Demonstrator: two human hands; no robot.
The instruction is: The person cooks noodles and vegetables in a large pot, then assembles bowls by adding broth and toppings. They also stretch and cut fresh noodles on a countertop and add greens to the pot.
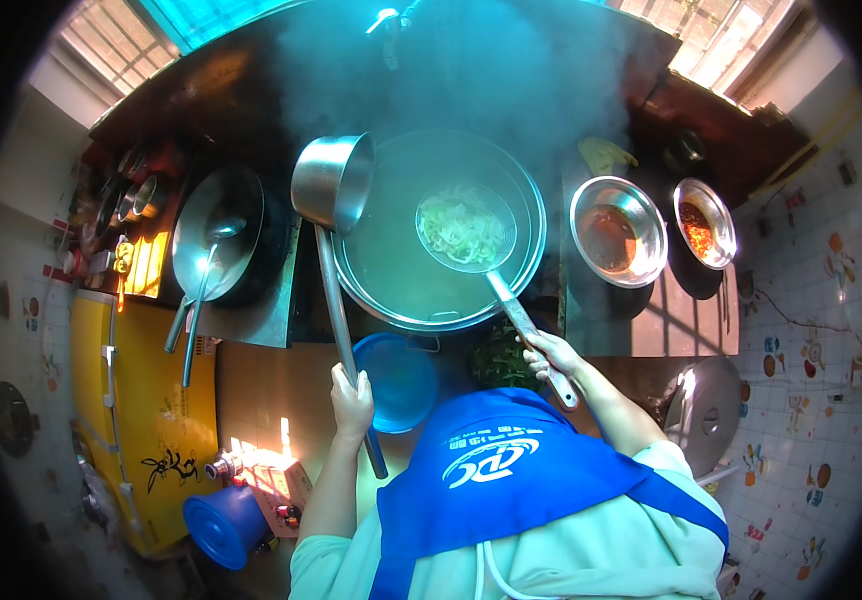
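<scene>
My left hand (352,405) is closed around the long metal handle of a deep steel ladle (332,184). The ladle's bowl is tilted on its side by the left rim of a large steaming pot (386,277). In my right hand (553,358) is the handle of a wire-mesh skimmer (502,232). Its basket is over the pot and carries pale green, shredded vegetables (461,229). Steam blurs the far side of the pot, so I cannot tell how deep the basket sits in the liquid.
Left of the pot is a wok (217,202) with a smaller ladle (207,274) in it. To the right stand a steel bowl of dark seasoning (618,232) and one of red chilli (703,225). Below are a blue basin (395,382), a large lid (705,412) and a yellow refrigerator (146,412).
</scene>
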